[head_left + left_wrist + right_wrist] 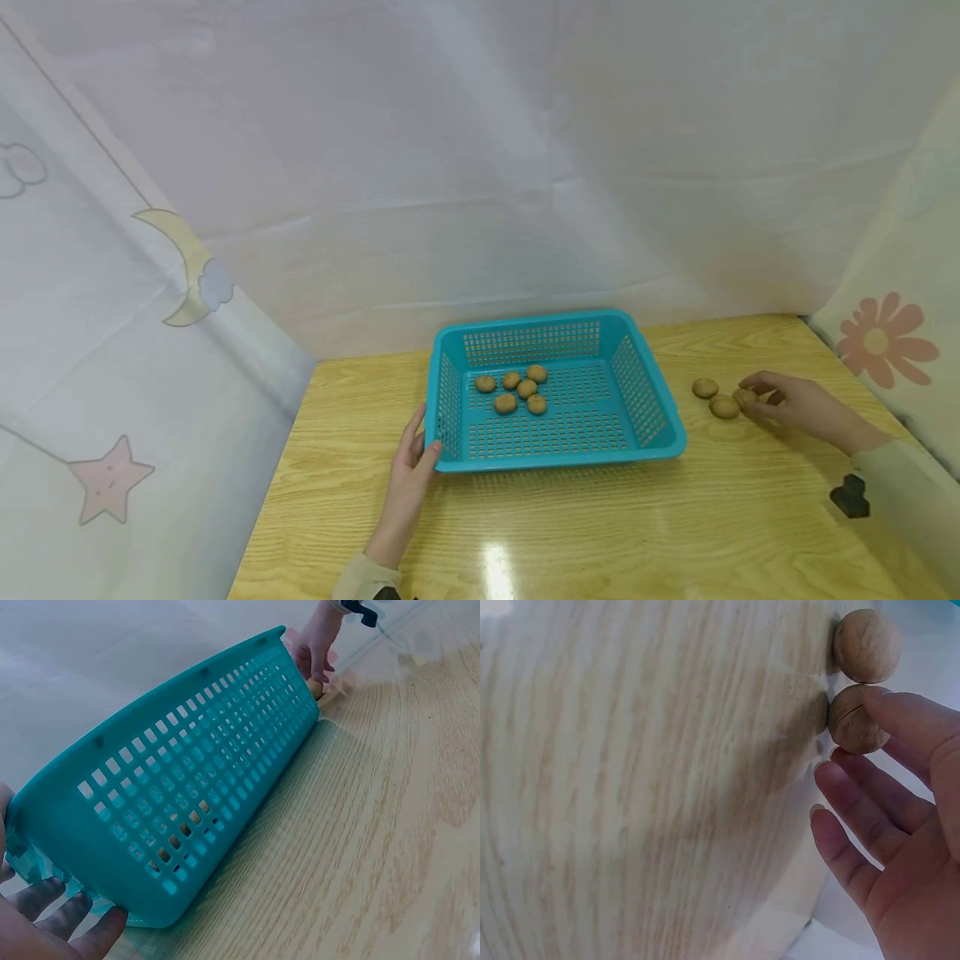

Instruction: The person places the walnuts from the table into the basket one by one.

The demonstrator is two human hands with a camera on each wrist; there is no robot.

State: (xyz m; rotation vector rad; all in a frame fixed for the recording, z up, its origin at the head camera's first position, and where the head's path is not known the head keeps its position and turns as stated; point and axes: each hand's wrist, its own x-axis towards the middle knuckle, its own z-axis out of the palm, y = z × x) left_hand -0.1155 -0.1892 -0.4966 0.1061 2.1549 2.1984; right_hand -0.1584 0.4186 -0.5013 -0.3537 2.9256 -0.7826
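The basket [562, 460] is standing on the table [585, 533], its opening facing up, its long axis running left to right with the right end angling slightly away from the person. The left hand [410, 465] is gripping its left end, thumb resting over the rim. Six walnuts [527, 389] are lying inside, mostly left of centre. To the right of the basket, the right hand [798, 407] is pinching another walnut [853, 724], whose seam is slanting up rightward in the right wrist view; whether it is touching the table I cannot tell. Two loose walnuts [724, 407] are lying just beside it. The thumb is partly covering the pinched one. In the left wrist view, the basket's walnuts are showing only through holes, and the frame edge is cutting off the left hand.
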